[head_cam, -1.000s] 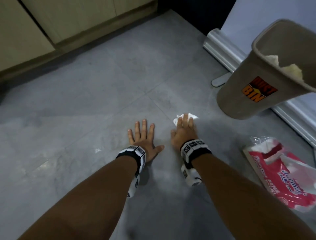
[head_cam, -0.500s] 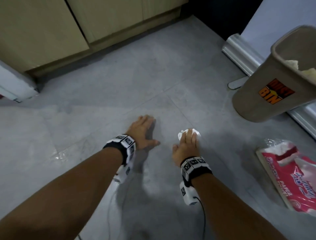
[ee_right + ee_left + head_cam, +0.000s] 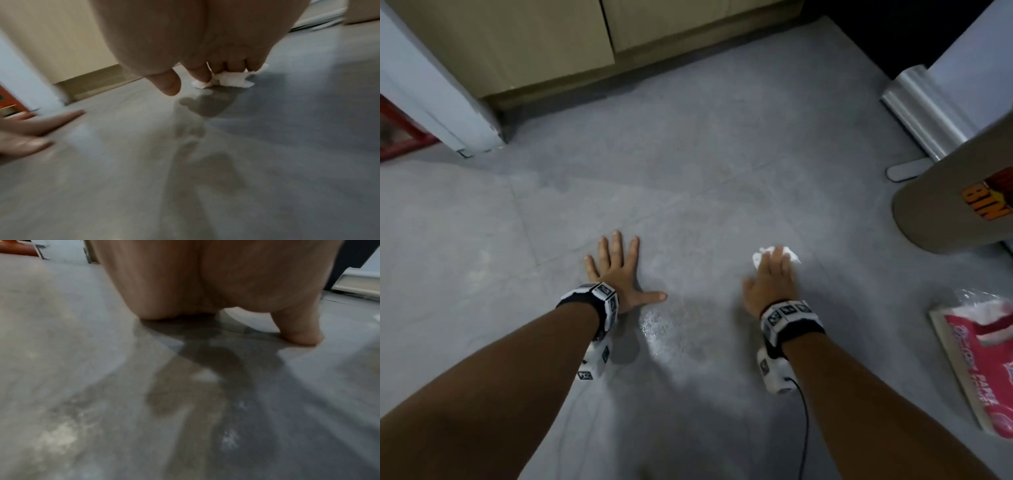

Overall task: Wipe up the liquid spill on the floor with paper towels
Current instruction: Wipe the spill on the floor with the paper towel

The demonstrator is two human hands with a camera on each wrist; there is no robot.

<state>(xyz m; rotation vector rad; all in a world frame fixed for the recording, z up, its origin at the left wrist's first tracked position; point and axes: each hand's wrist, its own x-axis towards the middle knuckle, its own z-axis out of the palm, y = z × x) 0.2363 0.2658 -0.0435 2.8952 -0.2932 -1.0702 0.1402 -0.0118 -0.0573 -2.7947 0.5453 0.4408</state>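
Note:
My right hand presses a crumpled white paper towel flat against the grey tiled floor. In the right wrist view the fingers bear down on the paper towel and the thumb hangs free of it. My left hand lies palm down on the floor with fingers spread, holding nothing. Between the two hands a wet sheen glistens on the tile. The left wrist view shows a damp streak behind the left hand.
A tan dustbin stands at the right. A pink pack of paper towels lies near the right edge. Wooden cabinets line the back, and a white panel stands at the left. A shiny metal rail runs at the far right.
The hands are now farther apart: the left hand has shifted left and lies flat with fingers spread. The right hand still presses the towel. The bin sits further right in view.

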